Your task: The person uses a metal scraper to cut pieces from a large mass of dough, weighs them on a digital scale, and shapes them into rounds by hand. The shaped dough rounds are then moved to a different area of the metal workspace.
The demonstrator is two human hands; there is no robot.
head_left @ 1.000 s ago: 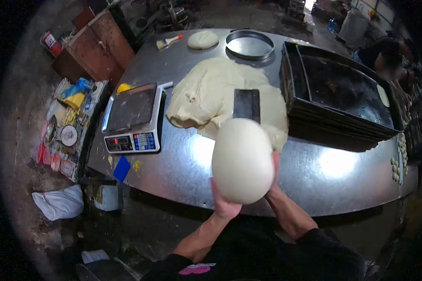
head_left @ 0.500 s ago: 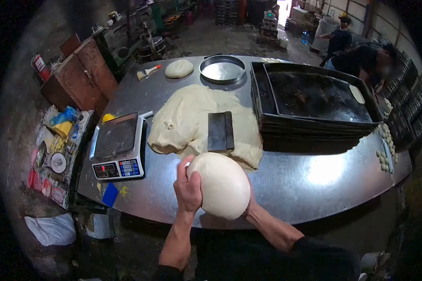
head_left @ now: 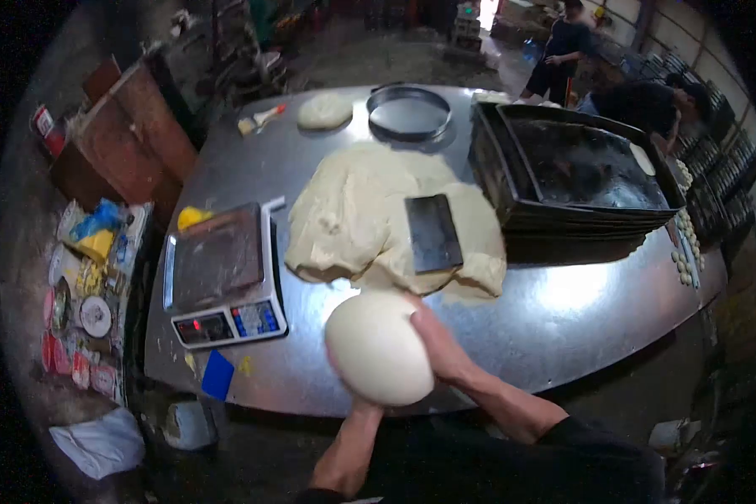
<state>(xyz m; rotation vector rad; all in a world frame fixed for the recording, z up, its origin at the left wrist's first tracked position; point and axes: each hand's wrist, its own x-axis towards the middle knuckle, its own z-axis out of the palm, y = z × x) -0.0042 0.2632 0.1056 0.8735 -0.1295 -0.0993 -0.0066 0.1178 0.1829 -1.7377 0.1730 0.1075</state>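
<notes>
A smooth, pale ball of dough (head_left: 378, 349) is held up between my two hands over the table's front edge. My right hand (head_left: 439, 346) grips its right side, thumb near the top. Most of my left hand (head_left: 365, 409) is hidden behind and under the ball; only its wrist end shows clearly. Just beyond lies a large, lumpy mass of dough (head_left: 344, 206), with a dark metal dough scraper (head_left: 434, 233) resting on it.
A digital scale (head_left: 227, 323) and a blue plastic scraper (head_left: 217, 375) sit at left. Behind are a brush (head_left: 262, 119), a smaller dough piece (head_left: 325, 111) and a round pan (head_left: 409, 113). Stacked black trays (head_left: 580, 210) stand right, near small dough pieces (head_left: 685, 269) and two people (head_left: 638, 105).
The dough ball has been turned in my hands. My left hand has gone from its left side to behind and below it; my right hand has come up its right side. The view has shifted.
</notes>
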